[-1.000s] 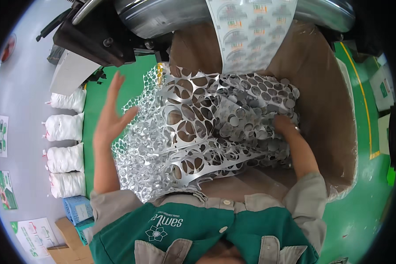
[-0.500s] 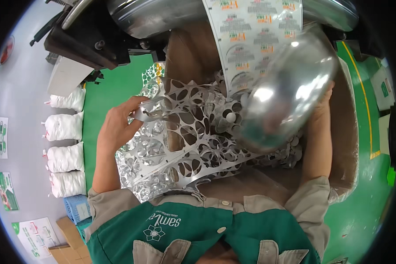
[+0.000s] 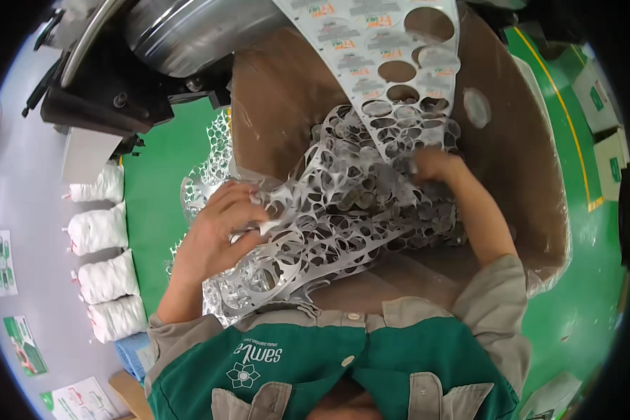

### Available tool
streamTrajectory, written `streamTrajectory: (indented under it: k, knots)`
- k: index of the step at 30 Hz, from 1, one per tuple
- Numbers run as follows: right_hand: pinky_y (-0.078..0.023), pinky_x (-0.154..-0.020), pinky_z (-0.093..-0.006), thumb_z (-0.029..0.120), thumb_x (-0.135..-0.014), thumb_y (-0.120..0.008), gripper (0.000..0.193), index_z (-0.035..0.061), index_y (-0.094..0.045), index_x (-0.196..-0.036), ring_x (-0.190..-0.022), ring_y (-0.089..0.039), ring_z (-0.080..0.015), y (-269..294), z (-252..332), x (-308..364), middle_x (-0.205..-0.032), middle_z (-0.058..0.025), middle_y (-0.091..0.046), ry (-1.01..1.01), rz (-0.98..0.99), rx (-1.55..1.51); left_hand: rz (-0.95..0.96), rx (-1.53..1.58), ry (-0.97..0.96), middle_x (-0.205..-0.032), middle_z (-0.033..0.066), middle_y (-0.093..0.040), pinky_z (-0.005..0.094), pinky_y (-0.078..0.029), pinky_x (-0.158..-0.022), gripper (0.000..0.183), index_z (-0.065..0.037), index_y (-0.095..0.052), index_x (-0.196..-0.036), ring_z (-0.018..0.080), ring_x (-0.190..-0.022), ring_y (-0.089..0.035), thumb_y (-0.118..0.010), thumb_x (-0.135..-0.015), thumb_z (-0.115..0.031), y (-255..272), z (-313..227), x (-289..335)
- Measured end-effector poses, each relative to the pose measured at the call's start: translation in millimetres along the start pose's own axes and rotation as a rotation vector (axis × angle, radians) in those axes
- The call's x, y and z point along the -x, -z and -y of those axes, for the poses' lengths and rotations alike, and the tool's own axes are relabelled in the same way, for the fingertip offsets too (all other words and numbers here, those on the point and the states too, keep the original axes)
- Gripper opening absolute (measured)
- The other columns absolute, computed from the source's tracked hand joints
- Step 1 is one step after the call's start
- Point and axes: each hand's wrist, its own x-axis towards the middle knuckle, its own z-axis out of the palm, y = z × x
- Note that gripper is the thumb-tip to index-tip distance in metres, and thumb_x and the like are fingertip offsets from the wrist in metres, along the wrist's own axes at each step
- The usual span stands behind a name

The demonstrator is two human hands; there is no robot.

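Punched-out foil webbing (image 3: 336,210), a silvery lattice of round holes, fills the big brown cardboard bin (image 3: 532,175) and spills over its near-left rim toward the green floor (image 3: 157,175). Above it a printed sheet (image 3: 392,63) with cut circles hangs down from the steel roller (image 3: 189,28) into the heap. Four white sacks (image 3: 98,273) sit in a row on the grey floor at left. Left hand (image 3: 217,234) is closed, fingers bunched around a fistful of webbing at the rim. Right hand (image 3: 434,168) presses into the pile deeper inside; its grip I cannot make out.

A brown cardboard box (image 3: 532,140) on the green floor (image 3: 161,175) holds punched silvery foil webbing (image 3: 329,217).
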Motion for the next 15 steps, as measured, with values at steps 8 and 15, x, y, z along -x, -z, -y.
streamTrajectory:
  k: [8, 15]
  knots:
    - [-0.048, -0.085, -0.0346, 0.026, -0.081, -0.063, 0.046, 0.0017, -0.050, -0.118, -0.096, -0.059, -0.0178, 102.1, 35.5, 72.2, -0.109, -0.0104, -0.058, 1.076, -0.224, -2.004, 0.144, -0.057, -0.218, -0.086, 0.0070, -0.054, 0.0477, -0.039, -0.092, 0.023, -0.012, -0.063, -0.077, 0.0294, -0.103, -0.053, -0.061, -0.059, 0.002, 6.8, -32.3, 13.3]
    - [-0.036, -0.097, -0.0377, 0.045, -0.068, -0.071, 0.083, -0.0018, -0.038, -0.128, -0.114, -0.047, -0.0320, -49.5, -9.1, -76.8, -0.120, -0.0219, -0.051, 0.001, -0.564, -0.533, 0.074, 0.862, -0.121, -0.089, 0.0123, -0.056, 0.0362, -0.043, -0.082, 0.026, 0.000, -0.063, -0.083, 0.0278, -0.091, -0.056, -0.052, -0.061, 0.008, 33.1, 3.7, 64.4]
